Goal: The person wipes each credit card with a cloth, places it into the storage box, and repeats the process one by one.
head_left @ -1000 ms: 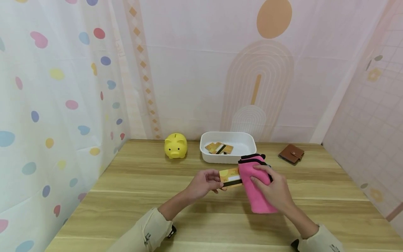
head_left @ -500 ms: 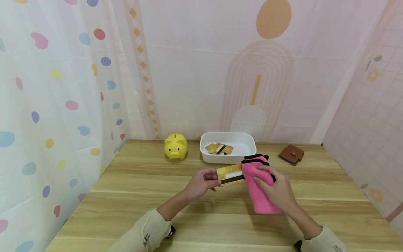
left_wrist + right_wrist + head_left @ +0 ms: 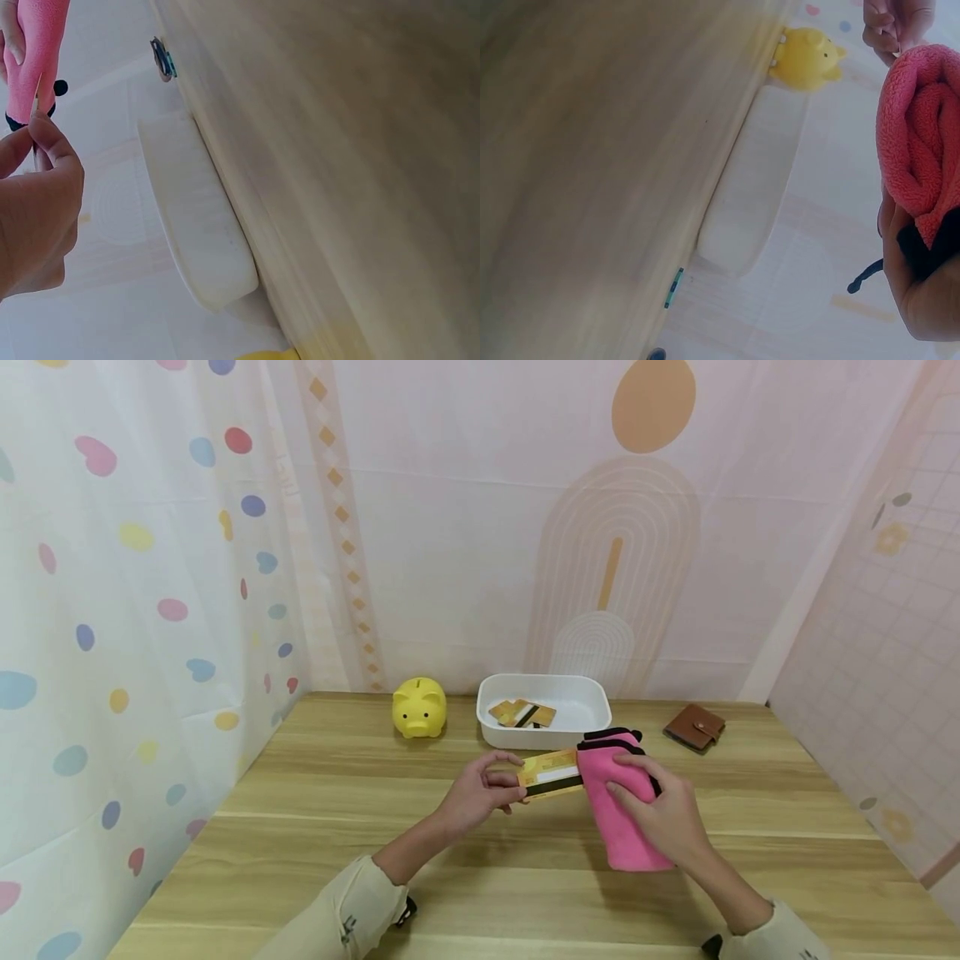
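In the head view my left hand (image 3: 480,789) pinches the left end of a yellow bank card (image 3: 553,774) with a black magnetic stripe and a white strip. The card's right end meets the pink fleecy rolled cloth (image 3: 611,806) with black edging; whether it goes inside or behind is hidden. My right hand (image 3: 667,810) grips that cloth, thumb in front. The left wrist view shows the card edge-on at the fingertips of the left hand (image 3: 41,210). From the right wrist view the pink cloth (image 3: 919,142) appears rolled in layers, a dark cord hanging beside it.
A white tray (image 3: 543,739) holding several yellow cards (image 3: 522,713) stands at the back of the wooden table (image 3: 315,827). Left of it sits a yellow piggy bank (image 3: 418,708). A brown snap wallet (image 3: 694,727) lies at the back right.
The pink cloth and my right hand have shifted slightly right. More of the card shows between the hands. A finger of my left hand has lifted above the card's upper edge.
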`<state>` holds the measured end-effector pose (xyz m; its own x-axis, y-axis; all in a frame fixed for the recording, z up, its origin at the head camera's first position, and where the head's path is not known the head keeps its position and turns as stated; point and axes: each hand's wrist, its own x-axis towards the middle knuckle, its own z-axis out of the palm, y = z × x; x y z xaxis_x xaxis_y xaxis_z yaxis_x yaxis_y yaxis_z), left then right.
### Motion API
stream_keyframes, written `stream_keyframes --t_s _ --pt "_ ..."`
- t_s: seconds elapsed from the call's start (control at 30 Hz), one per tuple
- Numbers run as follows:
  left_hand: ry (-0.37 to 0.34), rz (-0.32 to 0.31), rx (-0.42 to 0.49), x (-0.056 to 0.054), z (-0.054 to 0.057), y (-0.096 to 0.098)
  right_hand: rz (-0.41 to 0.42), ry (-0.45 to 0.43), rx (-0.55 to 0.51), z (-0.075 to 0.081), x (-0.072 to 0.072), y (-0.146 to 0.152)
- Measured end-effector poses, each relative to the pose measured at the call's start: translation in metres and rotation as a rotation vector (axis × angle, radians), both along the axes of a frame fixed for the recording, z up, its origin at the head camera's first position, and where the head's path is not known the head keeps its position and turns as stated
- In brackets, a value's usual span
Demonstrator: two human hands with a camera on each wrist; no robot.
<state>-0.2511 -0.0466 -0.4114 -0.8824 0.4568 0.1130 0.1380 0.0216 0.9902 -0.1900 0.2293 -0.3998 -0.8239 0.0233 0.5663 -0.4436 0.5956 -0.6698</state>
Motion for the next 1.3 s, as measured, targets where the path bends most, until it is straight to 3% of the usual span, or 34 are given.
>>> stream_keyframes --t_s 0.27,0.5,0.6,0.87,1.17,1.3 --pt "0.038 -0.001 -0.027 0.0 0.0 0.0 0.003 0.01 -0.009 0.002 0.003 -0.001" --pt "0.042 -0.025 0.026 0.0 0.0 0.001 0.016 -0.012 -0.03 0.005 0.005 -0.003" --pt "0.06 0.017 0.021 0.0 -0.001 0.002 0.025 -0.016 -0.043 0.006 0.006 -0.004" --pt "0.22 0.102 -0.072 -0.001 -0.004 0.004 0.05 0.008 -0.054 0.008 0.01 -0.006" --pt "0.151 0.153 -0.079 0.0 -0.004 0.004 0.07 -0.016 -0.079 0.008 0.012 -0.009" --pt "0.077 0.181 -0.06 0.0 -0.003 0.004 0.069 -0.008 -0.079 0.007 0.013 -0.01"
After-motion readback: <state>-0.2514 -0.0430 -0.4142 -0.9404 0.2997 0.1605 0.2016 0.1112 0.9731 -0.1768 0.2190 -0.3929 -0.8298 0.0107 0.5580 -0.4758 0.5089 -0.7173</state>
